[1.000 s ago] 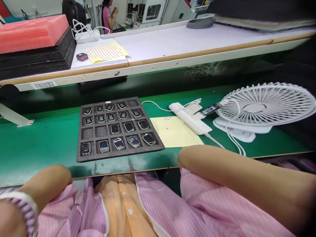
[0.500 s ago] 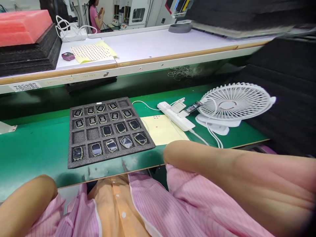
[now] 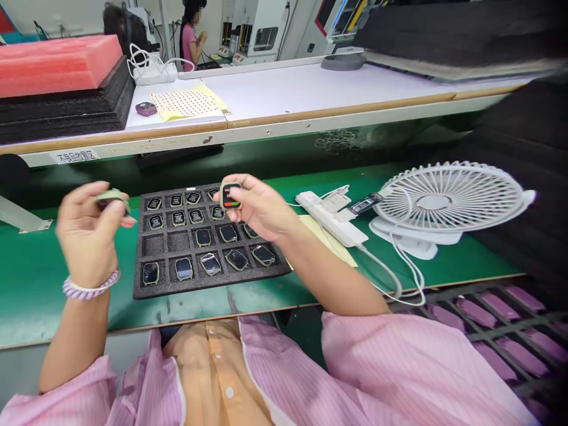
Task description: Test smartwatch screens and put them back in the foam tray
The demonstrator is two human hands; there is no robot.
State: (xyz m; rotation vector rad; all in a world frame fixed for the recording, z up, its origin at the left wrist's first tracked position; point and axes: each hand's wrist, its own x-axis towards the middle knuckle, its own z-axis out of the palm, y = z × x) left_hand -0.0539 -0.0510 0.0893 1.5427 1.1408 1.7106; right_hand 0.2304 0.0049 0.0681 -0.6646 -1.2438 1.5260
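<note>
My left hand [image 3: 91, 228], with a lilac-and-white coil band at the wrist, is closed on a pale green smartwatch case [image 3: 112, 200] held up left of the tray. Above the tray's right part, my right hand [image 3: 261, 207] pinches another smartwatch [image 3: 230, 195]; its screen is lit with a red and green bar and a finger lies over it. Beneath both hands is a dark grey foam tray [image 3: 171, 289] holding several watch cases in its pockets. Two pockets [image 3: 178, 241] at the left of the third row are bare. My right hand hides some of the far pockets.
Right of the tray lie a white power strip [image 3: 328, 219], a yellow sheet and a white fan [image 3: 448, 201] with loose cables. A shelf [image 3: 266, 89] crosses behind, bearing pink foam [image 3: 57, 62] and a dotted sheet. Purple pieces [image 3: 497, 307] sit in a lower tray at right. A person stands beyond.
Both hands have come into view over the bench, each with a watch; before, only the arms showed at the sides. The camera view has shifted slightly.
</note>
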